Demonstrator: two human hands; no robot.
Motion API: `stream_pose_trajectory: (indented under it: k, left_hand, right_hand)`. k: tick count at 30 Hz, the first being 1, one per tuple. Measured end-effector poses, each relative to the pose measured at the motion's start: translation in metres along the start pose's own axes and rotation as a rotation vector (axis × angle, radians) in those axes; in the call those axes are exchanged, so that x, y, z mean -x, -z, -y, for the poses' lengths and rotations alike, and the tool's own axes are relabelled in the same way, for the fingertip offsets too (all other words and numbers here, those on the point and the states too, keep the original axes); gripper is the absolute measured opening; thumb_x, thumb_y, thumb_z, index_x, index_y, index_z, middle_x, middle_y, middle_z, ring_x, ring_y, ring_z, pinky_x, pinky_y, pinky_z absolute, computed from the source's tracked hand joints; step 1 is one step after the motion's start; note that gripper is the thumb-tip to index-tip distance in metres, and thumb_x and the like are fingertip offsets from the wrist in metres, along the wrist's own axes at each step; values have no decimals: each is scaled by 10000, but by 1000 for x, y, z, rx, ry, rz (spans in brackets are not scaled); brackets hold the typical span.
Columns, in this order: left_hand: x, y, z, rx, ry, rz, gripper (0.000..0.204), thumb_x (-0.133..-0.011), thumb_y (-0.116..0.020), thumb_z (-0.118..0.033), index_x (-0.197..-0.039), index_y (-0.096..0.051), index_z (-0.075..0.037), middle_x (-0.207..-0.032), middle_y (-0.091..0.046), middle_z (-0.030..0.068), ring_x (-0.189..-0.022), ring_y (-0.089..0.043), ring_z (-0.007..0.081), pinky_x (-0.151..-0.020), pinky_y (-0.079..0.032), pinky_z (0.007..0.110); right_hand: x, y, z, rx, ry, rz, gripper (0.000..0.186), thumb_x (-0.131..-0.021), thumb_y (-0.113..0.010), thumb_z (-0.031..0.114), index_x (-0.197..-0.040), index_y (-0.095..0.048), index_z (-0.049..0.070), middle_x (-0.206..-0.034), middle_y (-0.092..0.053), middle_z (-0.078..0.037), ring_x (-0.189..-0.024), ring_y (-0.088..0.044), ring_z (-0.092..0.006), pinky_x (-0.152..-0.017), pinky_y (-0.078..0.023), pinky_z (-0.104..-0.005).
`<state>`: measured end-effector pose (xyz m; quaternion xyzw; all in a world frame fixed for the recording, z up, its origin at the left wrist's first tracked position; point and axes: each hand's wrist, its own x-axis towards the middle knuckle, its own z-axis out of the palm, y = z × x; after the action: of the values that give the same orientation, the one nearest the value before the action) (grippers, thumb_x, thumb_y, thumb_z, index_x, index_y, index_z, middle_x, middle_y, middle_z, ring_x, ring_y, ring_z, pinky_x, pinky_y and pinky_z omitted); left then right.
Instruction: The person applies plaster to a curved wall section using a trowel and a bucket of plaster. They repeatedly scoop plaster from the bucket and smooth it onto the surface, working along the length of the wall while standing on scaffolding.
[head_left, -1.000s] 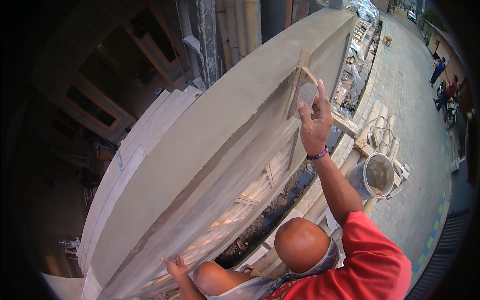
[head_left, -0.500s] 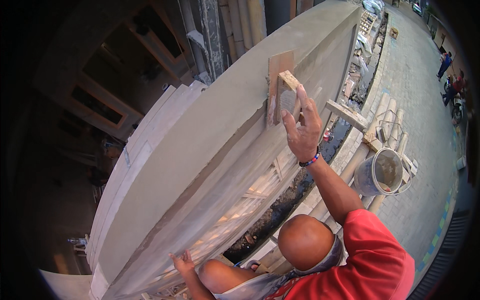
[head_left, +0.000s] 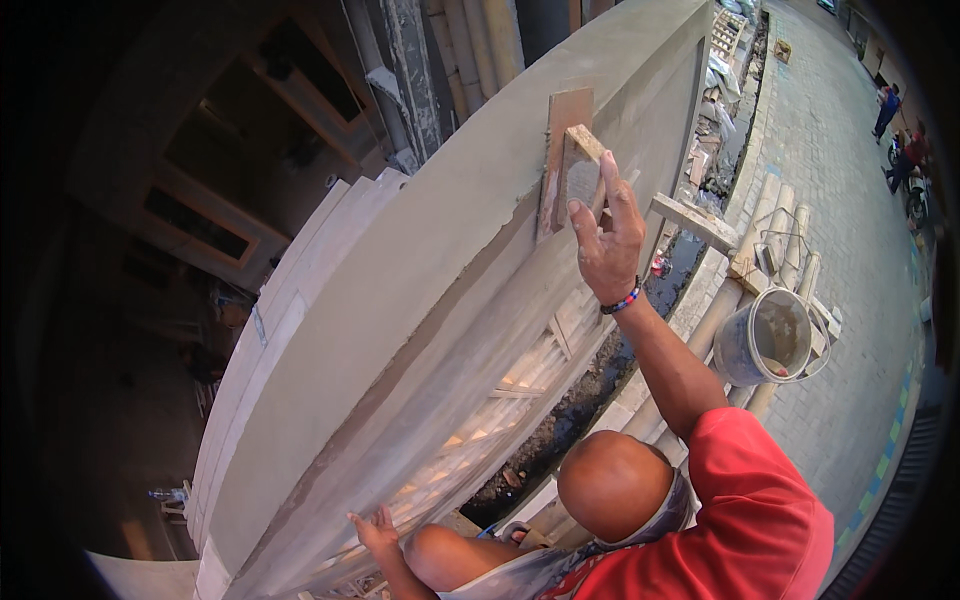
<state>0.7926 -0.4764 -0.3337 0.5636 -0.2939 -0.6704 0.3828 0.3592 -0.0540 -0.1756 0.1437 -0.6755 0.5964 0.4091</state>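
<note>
My right hand (head_left: 612, 245) grips the wooden handle of a plasterer's float (head_left: 567, 112), fingers and thumb around it. The float's flat board lies against the smooth grey plastered wall (head_left: 370, 320), near its curved top band. Below the band, a rough-edged darker strip (head_left: 390, 370) of plaster runs along the wall down to the lower left. Low in the view, my left hand (head_left: 377, 530) is open with its fingers apart, close to the lower wall face beside my knee. Whether it touches the wall I cannot tell.
A plastic bucket (head_left: 764, 337) with some grey mix stands on bamboo poles (head_left: 780, 225) at the right. A dirty drainage ditch (head_left: 585, 390) runs below the wall. Beyond lies a paved street (head_left: 830, 130), with people beside a motorbike (head_left: 915, 200).
The float and my right hand have shifted slightly up and to the right along the wall. My left hand stays low beside the wall, still open; the whole view has moved a little.
</note>
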Motion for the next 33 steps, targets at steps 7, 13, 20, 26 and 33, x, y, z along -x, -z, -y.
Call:
stream_pose_trajectory:
  k: [7,13,20,26,33]
  left_hand:
    - [8,-4,-7,13,-16,8,817,-901,-598,-512,-1504,-174,-161,-1517,-126,262,-1387,-260,388,-1005,-483,466]
    - [-1,3,-5,-34,0,29,881,-888,-603,-534,-1519,-108,-170,-1523,-101,280,-1333,-355,408,-1000,-486,456]
    - [-8,11,-16,4,68,48,848,-896,-564,-569,-1516,-136,-180,-1525,-112,272,-1341,-348,405,-996,-487,447]
    - [-12,20,-8,-491,-152,190,805,-907,-527,-588,-1501,-193,-159,-1538,-160,220,-1357,-341,375,-998,-485,440]
    - [-14,9,-19,13,120,-9,787,-924,-507,-576,-1494,-208,-122,-1534,-189,209,-1372,-321,365,-1013,-469,440]
  right_hand:
    - [69,48,-24,67,-17,168,614,-818,-630,-2,-1400,-436,3,-986,-594,-148,-829,-580,-215,-751,-489,-324]
    - [-3,6,-16,33,-32,-45,616,-822,-638,10,-1403,-435,5,-951,-573,-135,-813,-565,-200,-735,-485,-322]
    - [71,45,-37,72,-28,79,577,-813,-641,0,-1368,-487,17,-903,-561,-114,-760,-533,-183,-677,-460,-327]
    - [-46,26,-48,-62,-131,-195,554,-852,-630,58,-1385,-477,38,-853,-534,-81,-726,-507,-160,-668,-445,-294]
    - [66,42,-46,42,-95,39,556,-845,-618,18,-1382,-474,18,-980,-614,-148,-857,-602,-188,-763,-485,-320]
